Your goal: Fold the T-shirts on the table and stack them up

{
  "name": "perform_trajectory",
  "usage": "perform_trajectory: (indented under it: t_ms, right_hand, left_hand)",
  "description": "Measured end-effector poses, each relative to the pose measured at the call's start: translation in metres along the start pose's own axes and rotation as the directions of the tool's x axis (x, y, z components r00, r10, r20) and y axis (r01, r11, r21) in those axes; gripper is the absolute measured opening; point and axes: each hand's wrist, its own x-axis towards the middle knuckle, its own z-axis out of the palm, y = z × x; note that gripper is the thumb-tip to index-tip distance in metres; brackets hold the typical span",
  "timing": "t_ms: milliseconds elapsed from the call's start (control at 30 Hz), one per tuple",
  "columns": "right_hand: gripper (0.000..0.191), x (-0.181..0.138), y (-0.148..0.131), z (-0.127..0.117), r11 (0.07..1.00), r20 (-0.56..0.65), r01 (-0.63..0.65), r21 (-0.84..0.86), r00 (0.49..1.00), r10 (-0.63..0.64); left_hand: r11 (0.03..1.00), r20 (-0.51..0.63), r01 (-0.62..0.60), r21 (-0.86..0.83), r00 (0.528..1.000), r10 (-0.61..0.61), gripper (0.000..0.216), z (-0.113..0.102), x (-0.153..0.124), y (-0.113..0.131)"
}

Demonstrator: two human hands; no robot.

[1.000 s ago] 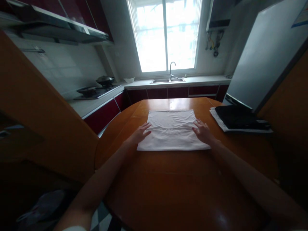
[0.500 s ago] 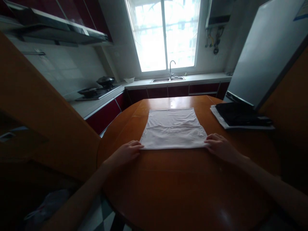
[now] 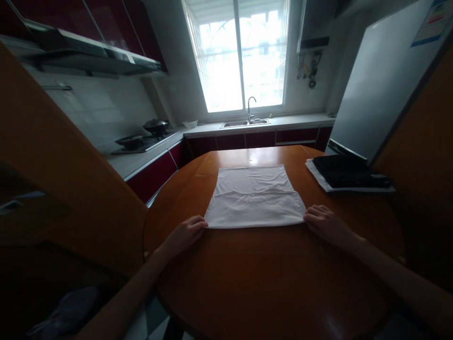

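A folded white cloth (image 3: 255, 196) lies flat on the round wooden table (image 3: 269, 278), its near edge facing me. My left hand (image 3: 186, 232) rests at the cloth's near left corner with the fingers curled and pinched on that corner. At the near right corner my right hand (image 3: 323, 223) has its fingers closed on the cloth's edge in the same way. Both forearms reach in from the bottom of the view.
A stack of folded dark cloth on a white one (image 3: 345, 173) sits at the table's right edge, by a grey refrigerator (image 3: 382, 89). Behind are a counter with a sink (image 3: 244, 123) under the window and a stove with pans (image 3: 141, 137) to the left.
Both hands slid from the cloth's side edges, lying flat, back to its near corners and closed on them. The view shifted slightly.
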Motion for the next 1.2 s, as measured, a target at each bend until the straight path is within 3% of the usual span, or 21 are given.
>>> perform_trajectory:
  t_ms: [167, 233, 300, 400, 467, 600, 700, 833, 1200]
  right_hand:
    - [0.019, -0.025, -0.01, -0.022, 0.982, 0.145, 0.014, 0.189, 0.988, -0.042]
    - [0.017, -0.029, -0.011, -0.032, 0.966, 0.191, 0.011, 0.257, 0.98, -0.062]
    - [0.015, -0.024, -0.006, -0.039, 0.953, 0.182, -0.015, 0.304, 0.982, -0.043]
    - [0.02, 0.004, 0.015, -0.035, 0.937, 0.091, -0.152, 0.314, 0.987, 0.129]
    - [0.023, 0.032, 0.032, -0.024, 0.912, 0.072, -0.268, 0.31, 0.963, 0.258]
    - [0.021, 0.088, 0.052, 0.006, 0.839, 0.129, -0.38, 0.39, 0.924, 0.359]
    - [0.021, 0.109, 0.053, 0.027, 0.807, 0.192, -0.438, 0.397, 0.899, 0.393]
    - [0.024, 0.108, 0.048, 0.044, 0.814, 0.208, -0.441, 0.379, 0.897, 0.39]
    - [0.023, 0.097, 0.049, 0.056, 0.787, 0.212, -0.467, 0.403, 0.884, 0.416]
  left_hand:
    - [0.987, 0.161, 0.024, -0.157, 0.987, 0.002, 0.024, -0.016, -0.025, 0.021]
    - [0.965, 0.249, 0.088, -0.245, 0.968, -0.025, 0.021, -0.026, -0.029, 0.024]
    - [0.937, 0.247, 0.169, -0.307, 0.965, -0.093, 0.024, -0.034, -0.024, 0.019]
    - [0.9, 0.067, 0.282, -0.332, 0.959, -0.276, 0.032, -0.037, 0.004, -0.003]
    - [0.891, -0.002, 0.324, -0.319, 0.939, -0.343, 0.035, -0.032, 0.033, -0.02]
    - [0.906, 0.048, 0.352, -0.235, 0.935, -0.351, 0.032, -0.011, 0.095, -0.042]
    - [0.912, 0.123, 0.366, -0.187, 0.929, -0.348, 0.03, 0.008, 0.12, -0.049]
    - [0.917, 0.168, 0.338, -0.212, 0.937, -0.306, 0.036, 0.022, 0.117, -0.055]
    - [0.911, 0.259, 0.326, -0.253, 0.93, -0.261, 0.044, 0.017, 0.097, -0.051]
